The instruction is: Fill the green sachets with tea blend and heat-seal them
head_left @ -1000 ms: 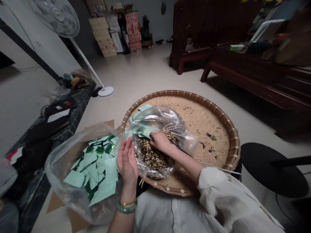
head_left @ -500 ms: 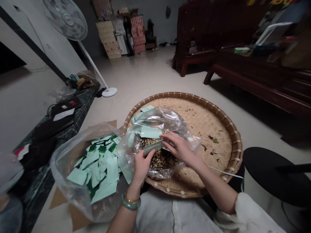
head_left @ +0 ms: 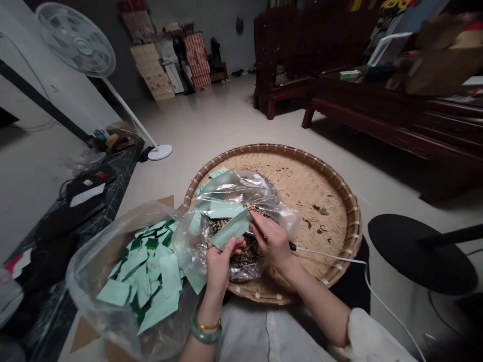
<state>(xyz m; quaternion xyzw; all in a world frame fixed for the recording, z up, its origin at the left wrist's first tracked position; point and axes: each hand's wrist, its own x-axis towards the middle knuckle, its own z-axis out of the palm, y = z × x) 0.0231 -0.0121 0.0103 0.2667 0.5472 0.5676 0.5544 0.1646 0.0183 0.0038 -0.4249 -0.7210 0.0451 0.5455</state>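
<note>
Hands point(head_left: 243, 251) pinch a green packet point(head_left: 231, 230) inside the round tray's rim point(head_left: 354, 221).

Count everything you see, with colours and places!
round woven tray: one, tan, centre
big plastic bag: one, clear, left
smaller plastic bag: one, clear, on tray
dry flakes: uncountable, black and cream, smaller bag
loose paper packets: many, green, big bag and tray
flat paper packet: one, pale green, over flakes
thin cord: one, white, tray's right rim
tall fan: one, white, upper left
wooden furniture: at least two, dark red, upper right
round flat base: one, black, right
boxes: several, cream or red-striped, back
blurry clutter: uncounted, mixed, edges
bangles: two, green and gold, left wrist
left hand: one, holding packet
right hand: one, at packet's top corner
</note>
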